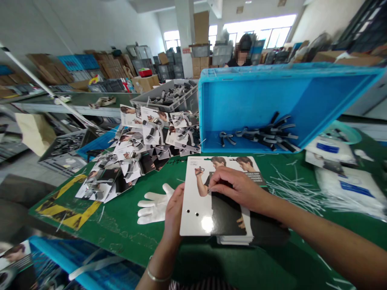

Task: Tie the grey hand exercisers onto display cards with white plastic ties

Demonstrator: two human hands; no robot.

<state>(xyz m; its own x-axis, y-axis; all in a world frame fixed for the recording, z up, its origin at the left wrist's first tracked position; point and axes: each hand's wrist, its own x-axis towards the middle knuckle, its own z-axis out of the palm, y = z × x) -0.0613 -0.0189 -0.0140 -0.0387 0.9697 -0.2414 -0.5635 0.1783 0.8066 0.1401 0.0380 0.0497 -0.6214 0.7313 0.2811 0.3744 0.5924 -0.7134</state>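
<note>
A printed backing card (196, 201) with two punched holes lies in front of me on top of a stack of similar cards (236, 240). My left hand (174, 209) holds the card by its left edge, with the fingertips hidden behind it. Over the card's upper middle, my right hand (234, 187) has thumb and index finger pinched together; anything between them is too small to make out. A white glove (155, 207) lies flat just left of my left hand. Loose hand grippers (269, 135) with grey and black handles lie inside the tipped blue crate (242, 96) beyond the cards.
Carded hand grippers (154, 133) are heaped at the left. White plastic ties (296, 191) lie scattered at the right beside plastic bags (353, 185). A grey crate (181, 100) of grippers stands behind. Another person (240, 56) is beyond the blue crate.
</note>
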